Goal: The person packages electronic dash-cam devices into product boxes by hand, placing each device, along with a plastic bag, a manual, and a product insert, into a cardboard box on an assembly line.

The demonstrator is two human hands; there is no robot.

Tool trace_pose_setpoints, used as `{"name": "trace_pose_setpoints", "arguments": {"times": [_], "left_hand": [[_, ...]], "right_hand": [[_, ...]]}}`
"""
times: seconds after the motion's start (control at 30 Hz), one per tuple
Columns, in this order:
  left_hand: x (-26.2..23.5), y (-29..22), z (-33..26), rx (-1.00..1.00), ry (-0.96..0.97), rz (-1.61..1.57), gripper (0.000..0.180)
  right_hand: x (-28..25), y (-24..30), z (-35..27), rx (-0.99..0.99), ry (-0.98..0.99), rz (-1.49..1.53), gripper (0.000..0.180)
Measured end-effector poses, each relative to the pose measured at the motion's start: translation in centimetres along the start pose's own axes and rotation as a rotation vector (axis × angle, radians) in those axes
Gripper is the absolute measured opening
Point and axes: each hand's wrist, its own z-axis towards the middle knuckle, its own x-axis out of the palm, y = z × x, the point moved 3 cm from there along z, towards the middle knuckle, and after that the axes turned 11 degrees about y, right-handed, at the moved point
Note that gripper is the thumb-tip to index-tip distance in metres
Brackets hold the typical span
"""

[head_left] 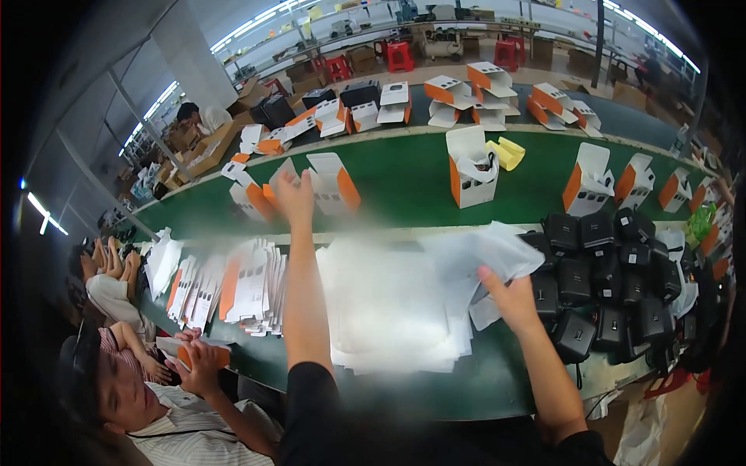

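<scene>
My left hand [295, 196] reaches over the green conveyor, its fingers closed at the raised flap of a white-and-orange carton [268, 193]; part of that carton is behind the hand. Another open carton [334, 186] stands just to its right. On the right, my right hand [509, 299] grips a translucent plastic bag [486, 256], thumb on top and the other fingers hidden beneath. Below the bag lies a stack of pale plastic bags [388, 311], blurred in the middle. Several black box-shaped cases [575, 279] are heaped right of my right hand.
Flattened cartons [256, 287] lie left of my left forearm. An open carton with a bagged item [472, 171] stands on the conveyor [404, 167] beside a yellow piece [507, 154]. More cartons [587, 179] stand farther right. A co-worker [194, 396] holds an orange-and-white carton at lower left.
</scene>
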Motion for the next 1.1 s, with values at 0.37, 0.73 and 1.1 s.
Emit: {"name": "trace_pose_setpoints", "arguments": {"times": [0.37,0.73,1.1], "left_hand": [[11.3,-15.1,-12.4,0.166,0.481,0.256,0.035],[14.4,-13.9,-14.4,-0.093,0.463,-0.207,0.031],[6.7,-1.5,-7.7,0.273,0.455,0.162,0.035]], "right_hand": [[0.5,0.7,19.9,-0.213,0.210,-0.402,0.049],[-0.4,-5.3,19.4,-0.476,0.234,-1.754,0.039],[-23.3,10.5,9.4,0.960,0.210,-1.482,0.106]]}}
